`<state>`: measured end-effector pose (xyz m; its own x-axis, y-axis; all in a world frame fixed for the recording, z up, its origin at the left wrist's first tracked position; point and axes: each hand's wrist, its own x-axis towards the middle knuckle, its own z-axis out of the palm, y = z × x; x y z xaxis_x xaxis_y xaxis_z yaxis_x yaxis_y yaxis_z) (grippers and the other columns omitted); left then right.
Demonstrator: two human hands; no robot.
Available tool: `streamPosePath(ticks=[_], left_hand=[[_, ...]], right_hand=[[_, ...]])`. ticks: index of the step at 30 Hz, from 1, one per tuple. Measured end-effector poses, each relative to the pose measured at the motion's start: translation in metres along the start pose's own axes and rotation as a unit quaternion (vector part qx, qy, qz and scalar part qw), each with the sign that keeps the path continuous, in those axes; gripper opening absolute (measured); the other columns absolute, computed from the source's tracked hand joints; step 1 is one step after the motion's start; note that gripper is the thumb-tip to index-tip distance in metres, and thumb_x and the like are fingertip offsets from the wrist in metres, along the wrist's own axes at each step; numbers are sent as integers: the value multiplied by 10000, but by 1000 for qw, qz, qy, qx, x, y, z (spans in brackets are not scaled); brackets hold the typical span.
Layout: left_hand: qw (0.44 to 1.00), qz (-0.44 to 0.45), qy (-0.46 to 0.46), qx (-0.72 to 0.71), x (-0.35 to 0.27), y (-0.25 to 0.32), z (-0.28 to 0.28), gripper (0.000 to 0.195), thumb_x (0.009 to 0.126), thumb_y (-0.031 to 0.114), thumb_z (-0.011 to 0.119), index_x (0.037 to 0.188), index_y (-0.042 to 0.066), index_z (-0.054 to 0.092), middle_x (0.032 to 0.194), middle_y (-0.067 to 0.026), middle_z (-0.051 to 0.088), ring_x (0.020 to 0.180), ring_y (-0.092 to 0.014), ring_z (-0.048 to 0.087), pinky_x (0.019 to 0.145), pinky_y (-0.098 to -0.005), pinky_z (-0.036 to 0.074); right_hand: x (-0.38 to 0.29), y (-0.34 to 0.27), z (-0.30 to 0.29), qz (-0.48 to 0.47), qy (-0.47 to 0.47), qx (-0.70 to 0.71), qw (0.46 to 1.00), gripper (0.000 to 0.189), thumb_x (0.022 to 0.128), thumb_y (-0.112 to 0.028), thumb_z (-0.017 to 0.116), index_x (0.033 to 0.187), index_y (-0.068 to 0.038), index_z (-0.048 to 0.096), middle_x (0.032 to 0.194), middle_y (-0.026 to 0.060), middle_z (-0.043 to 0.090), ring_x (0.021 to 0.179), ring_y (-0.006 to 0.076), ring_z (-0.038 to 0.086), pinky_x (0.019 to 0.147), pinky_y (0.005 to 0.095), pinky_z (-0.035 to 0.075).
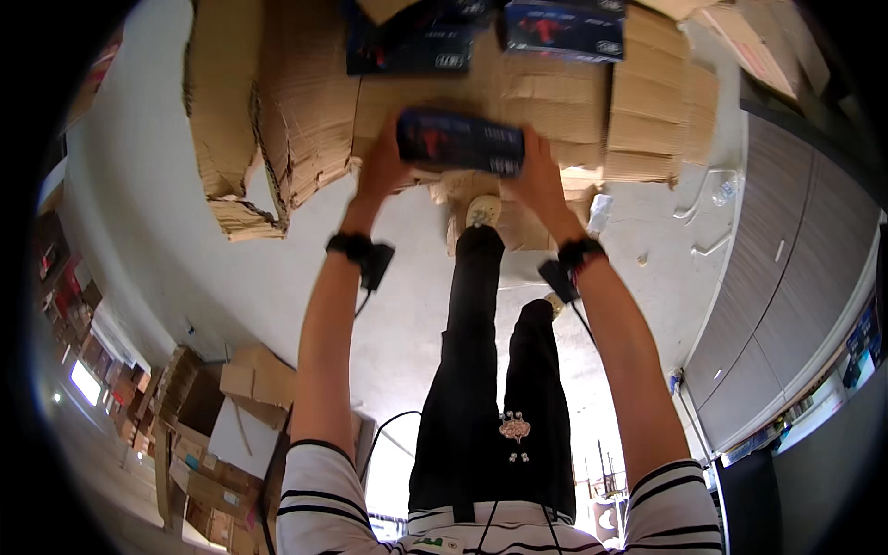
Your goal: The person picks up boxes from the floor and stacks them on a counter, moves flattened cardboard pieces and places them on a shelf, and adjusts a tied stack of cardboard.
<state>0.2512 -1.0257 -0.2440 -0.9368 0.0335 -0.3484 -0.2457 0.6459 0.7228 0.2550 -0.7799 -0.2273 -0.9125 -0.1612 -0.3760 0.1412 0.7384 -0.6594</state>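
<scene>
Between my two hands is a dark blue printed box [460,141] with a red picture on it, slightly blurred. My left hand [386,161] grips its left end and my right hand [535,170] its right end. The box is held above flattened cardboard [548,104] spread on the floor. Farther ahead, similar dark boxes lie on the cardboard, one [409,52] at the upper left and a stack [563,31] to its right. Both wrists wear black straps with a small device and a cable.
My foot in a pale clog [483,210] is at the cardboard's near edge. A grey cabinet [770,263] stands on the right. Cardboard cartons [257,378] are piled at the lower left. A clear plastic bottle [726,191] and white scraps lie on the floor to the right.
</scene>
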Motion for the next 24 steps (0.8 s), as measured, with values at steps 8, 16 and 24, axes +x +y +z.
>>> streamPosePath(ticks=[8,16,24], left_hand=[[967,82,-237,50,-66,96,87,687,669,167,654,1257,139,300,1034,-203,544,833,-400,558,659,-473,465],[849,380,-349,116,-25,210,94,825,577,260,735,1252,63,305,964,-188,543,753,-355,587,627,-418,485],[719,525,-358,283,44,340,166,773,515,276,735,1169,53,390,1024,-180,502,938,-352,511,803,-451,417]], right_hand=[[-173,40,-82,218,28,-34,975,783,551,-153,656,1256,-89,320,1151,182,432,988,387,496,825,425,443],[-241,47,-158,270,146,29,951,752,574,-247,710,1214,-113,337,1145,162,458,983,354,522,788,428,460],[-237,103,-217,304,237,42,922,794,520,-252,717,1207,-103,347,1195,125,430,1010,343,506,778,450,451]])
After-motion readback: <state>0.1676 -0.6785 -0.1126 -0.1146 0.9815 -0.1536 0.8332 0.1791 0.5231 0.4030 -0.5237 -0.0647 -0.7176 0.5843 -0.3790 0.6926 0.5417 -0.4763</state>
